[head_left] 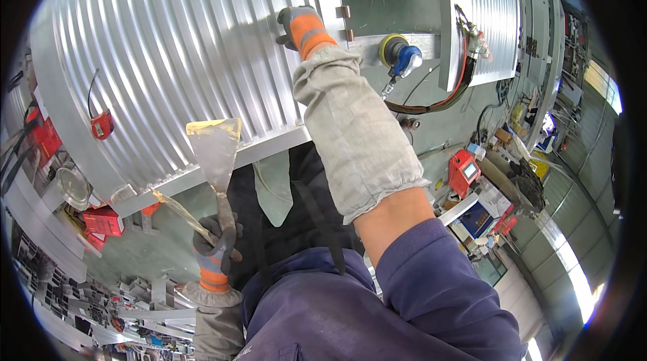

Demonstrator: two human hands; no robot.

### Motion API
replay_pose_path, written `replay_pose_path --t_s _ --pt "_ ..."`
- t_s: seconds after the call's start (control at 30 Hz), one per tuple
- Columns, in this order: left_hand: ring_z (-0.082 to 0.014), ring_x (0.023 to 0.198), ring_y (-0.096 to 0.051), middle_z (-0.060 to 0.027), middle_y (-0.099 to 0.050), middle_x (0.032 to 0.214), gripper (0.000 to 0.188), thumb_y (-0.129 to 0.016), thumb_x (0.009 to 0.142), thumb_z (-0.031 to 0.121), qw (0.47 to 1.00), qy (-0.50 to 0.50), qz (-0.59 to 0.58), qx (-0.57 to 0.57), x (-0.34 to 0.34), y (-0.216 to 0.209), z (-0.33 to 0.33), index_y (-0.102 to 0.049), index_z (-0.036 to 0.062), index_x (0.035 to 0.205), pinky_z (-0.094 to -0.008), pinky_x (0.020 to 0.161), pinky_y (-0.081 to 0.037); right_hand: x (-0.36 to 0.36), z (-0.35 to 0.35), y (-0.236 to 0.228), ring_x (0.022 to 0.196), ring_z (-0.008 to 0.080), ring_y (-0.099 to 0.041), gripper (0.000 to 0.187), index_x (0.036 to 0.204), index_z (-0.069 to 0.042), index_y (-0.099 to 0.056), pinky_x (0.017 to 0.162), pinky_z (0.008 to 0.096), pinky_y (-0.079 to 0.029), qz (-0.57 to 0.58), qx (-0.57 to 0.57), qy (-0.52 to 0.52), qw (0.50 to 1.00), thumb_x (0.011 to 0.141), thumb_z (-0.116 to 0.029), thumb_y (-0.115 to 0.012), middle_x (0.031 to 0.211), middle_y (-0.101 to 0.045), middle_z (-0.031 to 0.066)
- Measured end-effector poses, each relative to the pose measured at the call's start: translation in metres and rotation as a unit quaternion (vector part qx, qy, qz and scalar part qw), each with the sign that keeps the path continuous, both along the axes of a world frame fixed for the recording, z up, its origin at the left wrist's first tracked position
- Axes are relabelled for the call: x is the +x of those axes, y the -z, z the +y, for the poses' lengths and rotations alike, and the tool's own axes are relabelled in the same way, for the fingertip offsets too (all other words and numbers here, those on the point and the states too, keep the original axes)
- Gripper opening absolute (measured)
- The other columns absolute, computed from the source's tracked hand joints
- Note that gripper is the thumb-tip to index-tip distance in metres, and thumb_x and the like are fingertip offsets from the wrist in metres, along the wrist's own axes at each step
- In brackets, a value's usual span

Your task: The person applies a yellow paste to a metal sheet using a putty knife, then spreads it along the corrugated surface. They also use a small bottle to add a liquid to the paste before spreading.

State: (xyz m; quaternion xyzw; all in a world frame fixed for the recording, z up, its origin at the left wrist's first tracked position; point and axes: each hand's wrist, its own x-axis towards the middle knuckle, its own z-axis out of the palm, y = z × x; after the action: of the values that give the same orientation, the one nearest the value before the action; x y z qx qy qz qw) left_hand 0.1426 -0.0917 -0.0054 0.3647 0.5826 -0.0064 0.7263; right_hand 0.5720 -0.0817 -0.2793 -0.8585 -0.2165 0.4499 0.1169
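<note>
My left hand (217,243), in a grey and orange glove, is closed round a broad putty knife (216,159) and a thinner flat stick (180,211). Yellow filler coats the knife's wide edge, and the stick's tip is yellowish too. Both tools point up and away from me, the knife in front of the panel's near edge. On the ribbed silver metal panel (202,44) rests my right hand (304,27), gloved alike, near the right edge. Its thumb and bent fingers stand apart, with nothing visible between them; the palm side is hidden.
Right of the panel, a blue disc sander (401,55) with a yellow pad lies on a metal bar, its hose trailing. Two hinges (344,12) stick out from the panel's edge. A red tape measure (102,125) lies on the left. Another ribbed panel (495,17) stands far right.
</note>
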Motion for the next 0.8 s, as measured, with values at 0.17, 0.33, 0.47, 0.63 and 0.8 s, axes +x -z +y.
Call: replay_pose_path --t_s 0.17,0.33,0.47,0.63,0.8 --pt "-0.021 0.08 -0.066 -0.018 -0.067 0.104 0.019 -0.07 0.086 0.008 1.0 -0.014 0.004 -0.014 0.001 -0.005 -0.002 -0.052 0.0046 0.089 -0.0342 0.073 -0.055 -0.007 0.004 -0.014 0.066 0.0232 -0.072 0.025 0.112 -0.004 -0.067 0.058 0.0335 -0.054 0.02 -0.062 0.013 0.998 0.094 -0.02 -0.061 0.086 -0.076 0.0129" --pt "-0.022 0.082 -0.07 -0.021 -0.068 0.107 0.024 -0.071 0.085 0.0 0.999 -0.034 -0.005 -0.029 -0.001 -0.003 -0.004 -0.048 0.0061 0.086 -0.0322 0.068 -0.059 -0.04 -0.055 -0.028 0.068 0.0251 -0.072 0.023 0.093 0.0 -0.07 0.064 0.0332 -0.057 0.085 0.095 0.195 0.972 0.082 -0.02 -0.076 0.08 -0.074 0.0123" --pt "-0.0208 0.082 -0.068 -0.0184 -0.067 0.107 0.02 -0.07 0.087 0.008 0.999 -0.01 -0.001 -0.033 -0.005 0.0 -0.007 -0.051 0.0051 0.09 -0.0334 0.072 -0.057 -0.099 -0.104 -0.105 0.064 0.0247 -0.071 0.028 0.101 0.0 -0.062 0.052 0.0346 -0.054 0.085 -0.024 0.407 0.909 0.083 -0.018 -0.072 0.09 -0.069 0.0131" --pt "-0.0208 0.083 -0.069 -0.0194 -0.067 0.108 0.019 -0.07 0.088 0.007 0.999 -0.01 -0.002 -0.044 -0.008 0.001 -0.01 -0.051 0.0042 0.091 -0.032 0.072 -0.057 -0.132 -0.19 -0.103 0.068 0.0151 -0.061 0.034 0.098 -0.001 -0.062 0.061 0.0301 -0.052 -0.161 0.049 0.243 0.955 0.072 -0.01 -0.083 0.082 -0.068 0.0084" --pt "-0.0208 0.082 -0.068 -0.0191 -0.067 0.108 0.019 -0.07 0.088 0.008 0.999 -0.018 -0.02 -0.027 -0.014 0.003 -0.011 -0.052 0.0029 0.092 -0.0319 0.072 -0.057 -0.119 -0.174 -0.132 0.065 0.0223 -0.059 0.028 0.095 -0.003 -0.07 0.064 0.0345 -0.051 -0.058 0.038 0.197 0.978 0.081 -0.026 -0.08 0.072 -0.066 0.0101"
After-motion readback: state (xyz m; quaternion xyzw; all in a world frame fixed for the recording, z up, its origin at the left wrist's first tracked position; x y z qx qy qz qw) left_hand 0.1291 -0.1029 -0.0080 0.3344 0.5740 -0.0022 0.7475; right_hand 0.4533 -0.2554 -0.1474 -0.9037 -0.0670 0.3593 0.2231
